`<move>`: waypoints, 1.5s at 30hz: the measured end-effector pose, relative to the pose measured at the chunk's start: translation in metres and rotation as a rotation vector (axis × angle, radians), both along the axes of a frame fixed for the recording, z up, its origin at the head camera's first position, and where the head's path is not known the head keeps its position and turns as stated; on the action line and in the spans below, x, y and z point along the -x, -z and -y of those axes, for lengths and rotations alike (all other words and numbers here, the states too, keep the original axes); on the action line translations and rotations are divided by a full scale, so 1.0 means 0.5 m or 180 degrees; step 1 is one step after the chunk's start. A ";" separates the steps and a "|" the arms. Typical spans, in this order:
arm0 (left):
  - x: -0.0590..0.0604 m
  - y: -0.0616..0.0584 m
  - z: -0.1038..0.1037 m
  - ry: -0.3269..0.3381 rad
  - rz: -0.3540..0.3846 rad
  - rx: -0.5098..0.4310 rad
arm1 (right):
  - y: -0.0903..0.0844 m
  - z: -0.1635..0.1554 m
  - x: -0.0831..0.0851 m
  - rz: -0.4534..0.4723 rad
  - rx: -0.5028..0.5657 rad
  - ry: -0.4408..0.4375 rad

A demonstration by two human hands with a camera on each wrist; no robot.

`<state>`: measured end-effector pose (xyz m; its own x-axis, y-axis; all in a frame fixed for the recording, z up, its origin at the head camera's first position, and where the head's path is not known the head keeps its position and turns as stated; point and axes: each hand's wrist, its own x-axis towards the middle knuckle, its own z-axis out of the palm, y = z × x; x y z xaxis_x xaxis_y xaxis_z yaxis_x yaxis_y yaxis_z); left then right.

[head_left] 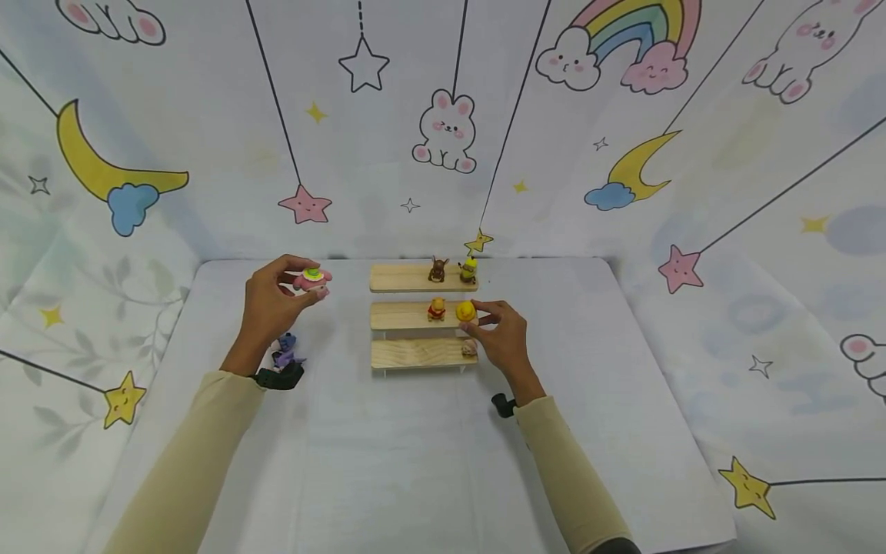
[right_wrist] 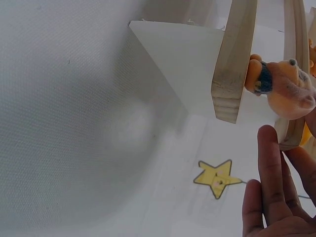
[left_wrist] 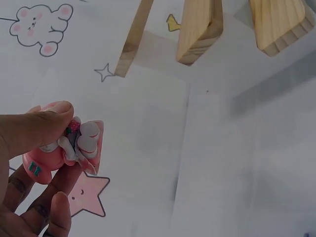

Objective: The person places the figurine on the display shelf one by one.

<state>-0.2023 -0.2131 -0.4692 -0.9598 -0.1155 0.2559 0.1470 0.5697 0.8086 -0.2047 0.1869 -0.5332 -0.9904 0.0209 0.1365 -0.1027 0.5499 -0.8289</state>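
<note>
My left hand (head_left: 270, 304) holds a pink figurine (head_left: 313, 280) with a green and yellow top, raised left of the shelves. In the left wrist view, thumb and fingers grip this figurine (left_wrist: 89, 143), its white parts facing right. At the right end of the middle wooden shelf (head_left: 398, 316), my right hand (head_left: 507, 336) pinches a yellow figurine (head_left: 466, 311). The right wrist view hides most of that figurine behind the shelf and fingers. Beside it stands a bear figurine in red (head_left: 436, 309). A peach bear figurine (right_wrist: 291, 91) with a blue scarf sits on the lowest shelf (head_left: 415, 354).
On the top shelf (head_left: 398, 278) stand a brown figurine (head_left: 437, 270) and a yellow-green figurine (head_left: 468, 270). A purple figurine (head_left: 284, 351) is on the white table (head_left: 388, 462) by my left wrist, partly hidden. A patterned backdrop (head_left: 388, 154) rises behind the table.
</note>
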 end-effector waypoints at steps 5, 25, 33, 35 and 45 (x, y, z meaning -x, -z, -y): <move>0.022 -0.009 -0.031 0.0106 -0.0083 -0.0009 | 0.001 0.001 0.000 0.0007 -0.0009 0.0007; 0.073 -0.029 -0.157 0.0452 -0.0166 -0.0208 | 0.003 -0.002 0.002 -0.0079 -0.0042 -0.0007; 0.085 -0.013 -0.179 0.0453 -0.0201 -0.0238 | 0.008 -0.002 0.004 -0.0049 -0.0092 -0.0003; 0.088 -0.007 -0.181 0.0445 -0.0232 -0.0224 | 0.008 -0.003 0.004 -0.0050 -0.0086 -0.0001; 0.089 0.009 -0.201 0.0391 -0.0345 -0.0263 | 0.008 -0.002 0.003 -0.0054 -0.0045 0.0008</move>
